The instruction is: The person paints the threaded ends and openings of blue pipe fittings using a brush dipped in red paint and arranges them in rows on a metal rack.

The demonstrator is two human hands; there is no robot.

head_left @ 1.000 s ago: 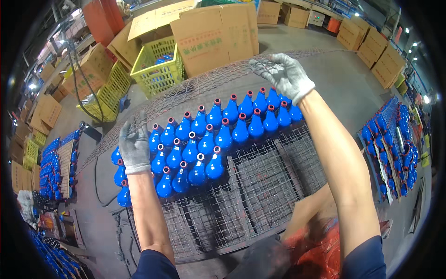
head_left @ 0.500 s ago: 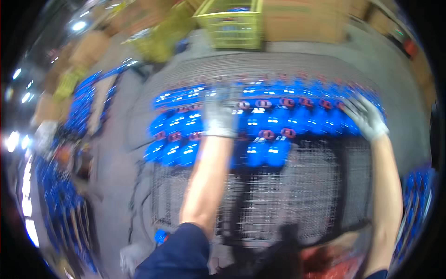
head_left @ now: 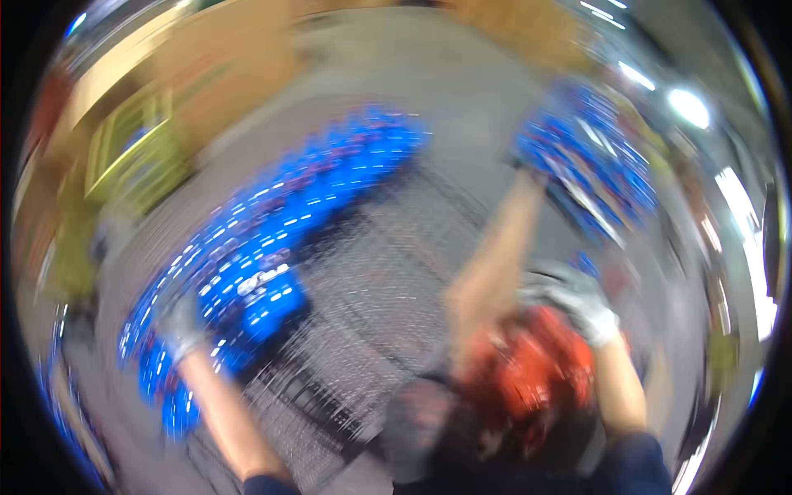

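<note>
My left hand [head_left: 180, 322], in a pale glove, is at the near left end of the rows of shiny blue rounded pieces [head_left: 272, 297]. Its fingers are smeared by motion, and I cannot make out a grip. The blue pieces have small reddish parts and lie along one side of a wire mesh surface [head_left: 371, 280]. On the right, my right hand [head_left: 582, 309], also gloved, is over a heap of glossy red pieces [head_left: 528, 363]. Blur hides whether its fingers close on any of them.
A yellow-green crate [head_left: 136, 157] and a large cardboard box [head_left: 231, 74] stand at the far left. Another stack of blue pieces [head_left: 590, 148] is at the far right. A blurred arm-like shape [head_left: 495, 256] stretches toward that stack. Something dark and rounded [head_left: 421, 412] is low in front.
My view has swung right, so the blue rows now run diagonally on the left. My right hand has moved from beside those rows to the red pieces; my left is at their near end.
</note>
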